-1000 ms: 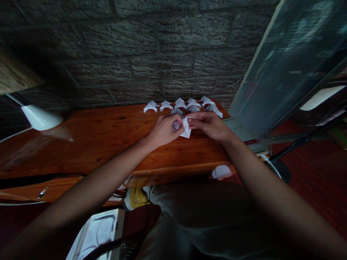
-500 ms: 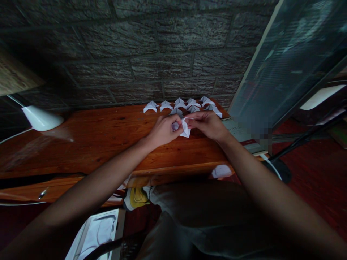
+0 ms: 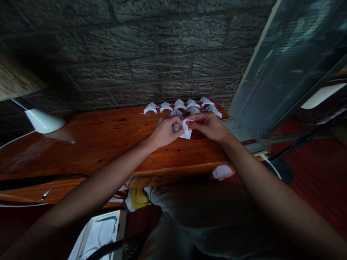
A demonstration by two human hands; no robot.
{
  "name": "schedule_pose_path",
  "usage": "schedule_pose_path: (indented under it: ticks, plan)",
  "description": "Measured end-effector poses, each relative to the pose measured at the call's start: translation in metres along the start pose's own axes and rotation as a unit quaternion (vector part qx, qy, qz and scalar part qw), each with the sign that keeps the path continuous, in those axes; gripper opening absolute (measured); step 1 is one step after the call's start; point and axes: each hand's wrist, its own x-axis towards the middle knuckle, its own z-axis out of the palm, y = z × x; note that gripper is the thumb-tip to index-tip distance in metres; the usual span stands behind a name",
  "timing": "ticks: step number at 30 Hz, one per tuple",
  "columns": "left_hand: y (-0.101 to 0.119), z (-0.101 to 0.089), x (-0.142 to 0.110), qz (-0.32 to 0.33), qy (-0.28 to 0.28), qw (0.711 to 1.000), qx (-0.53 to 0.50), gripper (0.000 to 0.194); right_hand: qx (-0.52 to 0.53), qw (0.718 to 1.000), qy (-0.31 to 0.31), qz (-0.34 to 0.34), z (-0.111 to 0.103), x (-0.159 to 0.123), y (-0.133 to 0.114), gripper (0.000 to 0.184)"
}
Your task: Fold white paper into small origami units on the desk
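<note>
A small folded white paper piece is pinched between both hands just above the wooden desk. My left hand grips its left side with closed fingers. My right hand pinches its top right edge. Behind the hands, several finished white folded paper shapes lie in rows near the stone wall.
A white desk lamp head hangs over the desk's left end. A dark glass panel leans at the right, with papers beneath it. A drawer handle and a white box lie below the desk edge, by my lap.
Both hands keep the paper piece in almost the same place; the fingers have shifted only slightly on its folds.
</note>
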Motion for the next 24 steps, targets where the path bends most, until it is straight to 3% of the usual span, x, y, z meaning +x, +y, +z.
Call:
schedule_pose_path:
  ticks: [8, 16, 20, 24]
  plan:
    - [0.002, -0.001, 0.000, 0.001, -0.008, 1.000, 0.008, 0.004, -0.039, 0.999, 0.015, -0.007, 0.002, 0.000, -0.004, 0.024]
    - [0.001, -0.002, -0.001, 0.005, -0.002, 1.000, -0.006, 0.004, -0.117, 0.988, 0.083, -0.058, 0.014, 0.005, 0.001, 0.011]
    - [-0.005, 0.002, 0.001, -0.009, 0.019, 0.994, -0.105, 0.010, -0.083, 0.993, 0.062, -0.053, 0.011, 0.005, 0.002, 0.017]
    - [-0.011, 0.002, 0.005, -0.059, 0.029, 0.965, -0.254, 0.019, -0.063, 0.993, 0.086, -0.056, 0.008, 0.004, -0.004, 0.019]
